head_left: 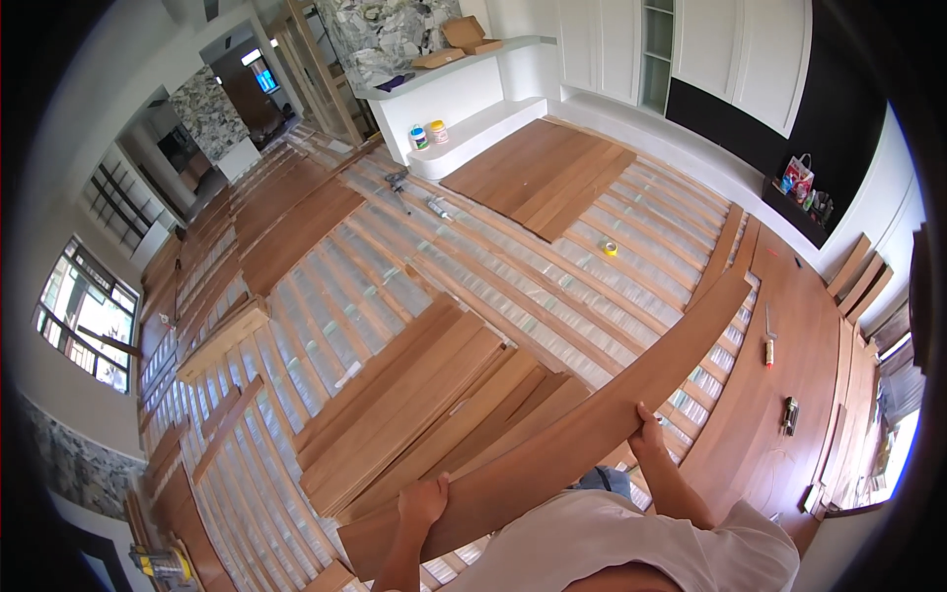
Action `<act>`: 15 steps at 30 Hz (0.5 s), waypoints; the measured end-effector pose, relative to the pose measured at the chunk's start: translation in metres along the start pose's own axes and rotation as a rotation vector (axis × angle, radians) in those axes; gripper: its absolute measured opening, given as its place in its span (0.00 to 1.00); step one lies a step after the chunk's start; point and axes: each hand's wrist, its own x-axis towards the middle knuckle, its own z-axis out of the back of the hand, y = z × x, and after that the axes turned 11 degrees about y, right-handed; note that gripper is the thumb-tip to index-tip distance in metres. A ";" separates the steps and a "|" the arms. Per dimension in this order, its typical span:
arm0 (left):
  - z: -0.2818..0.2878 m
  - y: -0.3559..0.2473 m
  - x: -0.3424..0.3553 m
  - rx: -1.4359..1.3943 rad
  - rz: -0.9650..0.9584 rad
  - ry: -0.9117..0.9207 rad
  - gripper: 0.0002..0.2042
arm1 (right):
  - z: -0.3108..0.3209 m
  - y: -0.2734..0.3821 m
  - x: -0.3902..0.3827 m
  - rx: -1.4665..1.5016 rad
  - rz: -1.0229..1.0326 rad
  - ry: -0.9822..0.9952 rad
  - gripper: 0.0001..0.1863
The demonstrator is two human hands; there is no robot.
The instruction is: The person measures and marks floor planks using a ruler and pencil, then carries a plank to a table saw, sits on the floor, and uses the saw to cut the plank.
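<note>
Our left grip (pixel 422 500) and right grip (pixel 647 435) clamp on edges of long plank (pixel 552 454), held before our body. Far end looks unsupported: if wrists twist, it may dip and scratch laid flooring (pixel 804 316). Stacked boards (pixel 404 419) lie close; low swing may knock them.

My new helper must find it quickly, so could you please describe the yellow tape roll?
Start from the white cabinets; in front of them, a large brown board patch covers part of the open floor frame. Just right of that patch's nearest corner lies the tape roll. It is the only small, round, yellow thing on the frame.
</note>
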 end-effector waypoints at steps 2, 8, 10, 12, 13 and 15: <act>0.034 -0.035 0.025 -0.013 -0.029 -0.019 0.32 | -0.015 0.027 0.037 0.029 -0.021 -0.019 0.18; 0.094 -0.125 0.113 0.026 0.004 -0.065 0.30 | -0.045 0.086 0.165 0.049 -0.067 -0.084 0.19; 0.107 -0.165 0.148 0.000 0.009 -0.093 0.30 | -0.037 0.106 0.223 0.064 -0.111 -0.040 0.19; 0.132 -0.201 0.181 -0.021 0.138 -0.068 0.32 | -0.041 0.121 0.275 0.065 -0.119 -0.013 0.20; 0.140 -0.218 0.195 -0.028 0.150 -0.070 0.32 | -0.047 0.131 0.300 0.073 -0.126 0.009 0.21; 0.155 -0.244 0.213 -0.057 0.058 -0.071 0.26 | -0.059 0.163 0.349 0.046 -0.147 0.011 0.22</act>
